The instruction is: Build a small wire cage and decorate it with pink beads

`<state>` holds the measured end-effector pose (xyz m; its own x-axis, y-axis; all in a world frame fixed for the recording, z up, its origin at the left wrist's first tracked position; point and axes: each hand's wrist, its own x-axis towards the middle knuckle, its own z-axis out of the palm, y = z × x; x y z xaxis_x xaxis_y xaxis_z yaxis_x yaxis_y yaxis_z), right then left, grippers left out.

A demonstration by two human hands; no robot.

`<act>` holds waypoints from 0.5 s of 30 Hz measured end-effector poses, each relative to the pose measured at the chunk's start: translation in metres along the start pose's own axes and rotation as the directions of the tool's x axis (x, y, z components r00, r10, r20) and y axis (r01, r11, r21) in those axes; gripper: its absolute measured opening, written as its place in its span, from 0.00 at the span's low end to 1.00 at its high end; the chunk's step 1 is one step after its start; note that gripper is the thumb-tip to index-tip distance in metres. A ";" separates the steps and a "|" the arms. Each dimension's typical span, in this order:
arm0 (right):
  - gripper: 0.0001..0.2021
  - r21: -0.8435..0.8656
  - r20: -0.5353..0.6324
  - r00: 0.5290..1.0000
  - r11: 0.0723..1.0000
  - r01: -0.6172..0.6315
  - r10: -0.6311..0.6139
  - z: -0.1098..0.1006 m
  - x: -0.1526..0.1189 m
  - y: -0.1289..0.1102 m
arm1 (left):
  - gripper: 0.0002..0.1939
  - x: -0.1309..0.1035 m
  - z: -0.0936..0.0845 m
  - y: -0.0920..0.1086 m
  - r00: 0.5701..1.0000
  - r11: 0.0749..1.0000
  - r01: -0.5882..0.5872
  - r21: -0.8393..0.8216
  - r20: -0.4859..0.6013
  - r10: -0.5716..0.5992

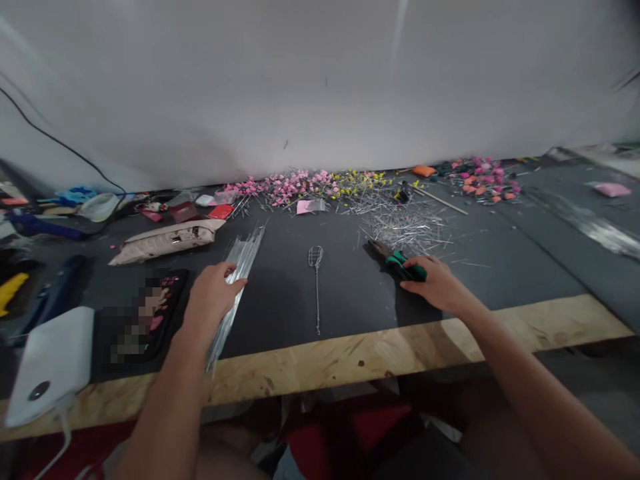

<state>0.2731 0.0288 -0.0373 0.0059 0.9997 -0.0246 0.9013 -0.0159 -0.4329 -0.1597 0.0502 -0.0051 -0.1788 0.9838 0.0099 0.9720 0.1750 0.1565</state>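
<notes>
Far left of the surface [283,307]: white power bank [55,360] with its cable, then a dark phone [173,307], a beige pouch [167,241] behind it.

Next, the left hand [210,300], at a bundle of straight, shiny wires [245,257]. Thumb and forefinger stood apart over it; nothing seen pinched. Whether skin met wire, couldn't tell.

Middle: a small wire racket [317,288], mesh head away from the person, stem toward the near edge. It lay flat between the hands, clear of both grips: right of the left one, left of the other. Shaped head, tidy stem; I judged this piece well along, perhaps complete. The bundled wires looked straight and unworked, so plenty seemed left to use.

Behind, from left to right: pink-tipped stems [300,183], then yellow-tipped ones [363,180].

Right of the racket: green-handled pliers [400,263], the right hand [433,283] closed around their handles, nose pointing inward and away. Just beyond, a heap of loose wires [410,230]. Farther right, a coral-and-pink-tipped cluster [487,180].
</notes>
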 end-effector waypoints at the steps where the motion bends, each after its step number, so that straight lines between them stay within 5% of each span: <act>1: 0.16 -0.001 -0.003 1.000 1.000 -0.006 0.006 0.000 -0.001 -0.001 | 0.20 0.001 0.000 0.000 1.000 1.000 0.005 -0.004 -0.003 -0.005; 15: 0.16 0.069 -0.033 0.999 0.997 -0.022 0.024 -0.003 -0.004 -0.007 | 0.17 0.003 -0.008 0.010 0.987 0.986 0.134 -0.099 -0.071 -0.141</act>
<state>0.2680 0.0249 -0.0315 0.0420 0.9991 -0.0053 0.8688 -0.0392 -0.4936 -0.1514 0.0547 0.0042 -0.3246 0.9441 0.0579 0.9194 0.3006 0.2537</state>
